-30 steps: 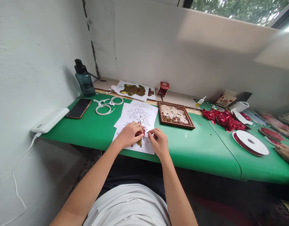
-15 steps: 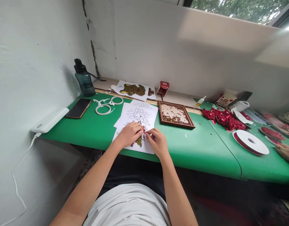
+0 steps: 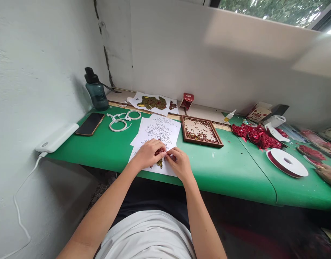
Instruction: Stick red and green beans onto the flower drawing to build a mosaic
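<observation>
White paper [image 3: 158, 128] with black flower outlines lies at the table's front edge. Red and green beans [image 3: 159, 162] cover a patch of it, partly hidden by my hands. My left hand [image 3: 150, 153] rests over the patch, thumb and fingertips together; whatever they pinch is too small to make out. Close beside it, my right hand [image 3: 179, 160] has its thumb and index finger pinched, nearly touching the left fingertips, and its hold is also too small to tell. A wooden tray [image 3: 202, 143] of mostly red beans sits behind and to the right.
On the left are a phone [image 3: 90, 124], a bottle [image 3: 97, 95], white cables [image 3: 118, 125] and a power bank [image 3: 57, 137]. A bean picture [image 3: 154, 103] lies at the back. Rightward are glue [image 3: 230, 116], red ribbon pieces [image 3: 265, 138], a spool [image 3: 287, 162] and another person's hand [image 3: 327, 174].
My left fingertips have shifted slightly, closer to my right fingertips, and more red beans show beneath them. My right hand has barely moved.
</observation>
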The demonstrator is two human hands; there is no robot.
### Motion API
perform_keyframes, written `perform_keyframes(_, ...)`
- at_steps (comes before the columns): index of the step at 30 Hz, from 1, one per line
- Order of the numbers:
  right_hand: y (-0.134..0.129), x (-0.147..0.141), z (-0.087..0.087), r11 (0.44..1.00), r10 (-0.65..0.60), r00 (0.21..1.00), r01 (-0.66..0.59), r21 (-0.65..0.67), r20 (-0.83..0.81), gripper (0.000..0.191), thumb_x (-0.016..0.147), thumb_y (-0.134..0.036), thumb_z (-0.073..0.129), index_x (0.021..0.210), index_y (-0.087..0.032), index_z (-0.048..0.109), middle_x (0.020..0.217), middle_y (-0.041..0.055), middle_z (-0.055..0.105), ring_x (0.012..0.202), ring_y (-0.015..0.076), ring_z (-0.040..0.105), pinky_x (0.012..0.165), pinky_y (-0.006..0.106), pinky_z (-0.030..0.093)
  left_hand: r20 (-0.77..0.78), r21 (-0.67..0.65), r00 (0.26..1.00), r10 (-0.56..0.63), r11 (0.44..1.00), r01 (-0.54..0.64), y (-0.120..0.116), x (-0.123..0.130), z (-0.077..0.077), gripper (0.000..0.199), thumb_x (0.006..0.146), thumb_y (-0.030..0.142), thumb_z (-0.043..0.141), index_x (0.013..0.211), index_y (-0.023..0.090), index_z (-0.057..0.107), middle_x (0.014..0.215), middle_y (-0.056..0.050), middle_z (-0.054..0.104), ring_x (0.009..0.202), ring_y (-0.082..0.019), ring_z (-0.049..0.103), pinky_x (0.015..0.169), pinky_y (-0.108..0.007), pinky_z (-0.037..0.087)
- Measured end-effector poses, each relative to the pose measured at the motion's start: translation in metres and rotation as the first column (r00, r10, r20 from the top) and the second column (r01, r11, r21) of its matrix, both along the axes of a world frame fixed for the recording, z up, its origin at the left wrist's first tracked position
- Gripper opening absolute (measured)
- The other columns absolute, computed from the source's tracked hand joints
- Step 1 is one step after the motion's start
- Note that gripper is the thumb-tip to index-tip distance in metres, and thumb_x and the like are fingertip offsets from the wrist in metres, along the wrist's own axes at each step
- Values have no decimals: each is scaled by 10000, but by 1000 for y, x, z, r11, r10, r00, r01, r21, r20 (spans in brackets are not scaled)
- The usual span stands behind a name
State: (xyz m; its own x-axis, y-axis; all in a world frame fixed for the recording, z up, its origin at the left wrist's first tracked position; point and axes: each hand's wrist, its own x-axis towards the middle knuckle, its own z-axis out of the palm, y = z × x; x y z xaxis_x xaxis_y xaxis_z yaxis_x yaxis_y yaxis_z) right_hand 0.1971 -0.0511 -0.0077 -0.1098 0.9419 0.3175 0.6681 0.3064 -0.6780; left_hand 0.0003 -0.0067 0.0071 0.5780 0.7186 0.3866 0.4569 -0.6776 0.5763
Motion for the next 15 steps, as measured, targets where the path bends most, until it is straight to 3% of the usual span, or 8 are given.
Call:
perform_keyframes(3,1,0,-1,1000,6,1000,-6,-1,2,143,953,-252,611,876,-224,728,879,28,668,678,158,540,654,313,412,-6,164,1000,23,986,-21,-3,4,3,108,1028,248,543,1068,238,642,1114,-37,724,1050,-226,639,917,-399,487)
perform_keyframes(7,1,1,-1,1000,-2,1000,2,15,21,167,905,-164,576,797,-215,692,791,19,620,661,159,535,615,300,386,-151,349,989,-3,935,56,-12,17,10,198,1054,233,470,1098,229,663,1133,-47,725,1036,-231,643,874,-403,479)
perform_keyframes(11,3,0,1,1000,9,1000,-9,-5,30,164,916,-178,561,861,-221,710,877,44,695,751,184,622,641,291,436,-255,431,966,44,899,73,-24,30,19,257,1070,224,421,1092,191,675,1131,-78,705,1032,-243,623,875,-424,480)
perform_keyframes(15,3,0,-7,1000,8,980,-12,19,201,89,927,-286,641,960,-248,714,913,71,711,829,228,648,693,334,482,-265,453,961,73,890,58,-43,44,24,228,1019,156,463,1140,164,657,1156,-88,677,1054,-256,587,885,-432,466)
